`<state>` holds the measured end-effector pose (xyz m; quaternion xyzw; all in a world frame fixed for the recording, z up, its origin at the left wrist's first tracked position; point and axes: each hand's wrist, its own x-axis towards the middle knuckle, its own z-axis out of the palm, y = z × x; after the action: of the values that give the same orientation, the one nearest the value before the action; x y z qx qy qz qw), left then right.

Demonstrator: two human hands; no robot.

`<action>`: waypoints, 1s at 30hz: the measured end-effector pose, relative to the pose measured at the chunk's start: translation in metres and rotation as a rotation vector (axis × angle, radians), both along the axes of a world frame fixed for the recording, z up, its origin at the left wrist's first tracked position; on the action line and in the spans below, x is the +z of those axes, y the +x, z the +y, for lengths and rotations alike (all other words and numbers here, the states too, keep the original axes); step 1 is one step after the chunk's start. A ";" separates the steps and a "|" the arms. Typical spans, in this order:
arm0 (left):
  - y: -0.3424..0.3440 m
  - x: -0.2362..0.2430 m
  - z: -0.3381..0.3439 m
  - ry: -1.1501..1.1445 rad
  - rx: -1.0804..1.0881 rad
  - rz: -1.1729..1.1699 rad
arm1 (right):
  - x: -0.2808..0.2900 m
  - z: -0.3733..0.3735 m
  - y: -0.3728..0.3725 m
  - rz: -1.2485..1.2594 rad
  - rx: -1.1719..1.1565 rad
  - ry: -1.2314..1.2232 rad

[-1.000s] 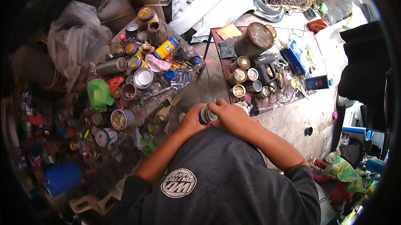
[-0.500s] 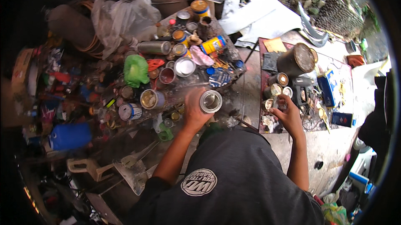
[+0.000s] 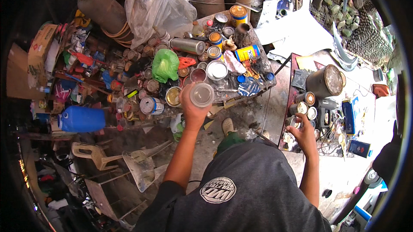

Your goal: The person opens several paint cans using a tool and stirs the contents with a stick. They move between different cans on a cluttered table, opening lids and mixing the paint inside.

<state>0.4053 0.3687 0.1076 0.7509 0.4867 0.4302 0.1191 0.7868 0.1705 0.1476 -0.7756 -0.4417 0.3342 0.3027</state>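
Note:
My left hand is closed around a round, open-looking can with a pale rim, held above the near edge of the cluttered bench. Just beyond it on the bench are a can with reddish contents and a wide can with a white top. To its left sits an open can with yellowish residue. At the right, my right hand pinches a small, clear, cup-like thing beside the second table's left edge. Its exact kind is hard to make out. Open cans stand just past those fingers.
A green plastic bag, a metal flask and a yellow-blue can crowd the bench. The right table holds a large dark bucket and a blue box. A blue jug and a plastic chair are at left.
My view has shifted, so the bench and tables appear farther right and lower. The left hand has carried the can leftward over the bench edge. My right hand keeps its pinch.

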 end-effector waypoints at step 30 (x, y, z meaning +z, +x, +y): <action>-0.073 -0.036 0.113 0.011 0.175 0.513 | 0.000 -0.011 -0.006 -0.091 -0.042 0.029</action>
<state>0.3318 0.4821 0.0716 0.7912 0.5615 0.2371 -0.0501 0.7807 0.1596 0.1480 -0.7946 -0.4434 0.2857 0.3007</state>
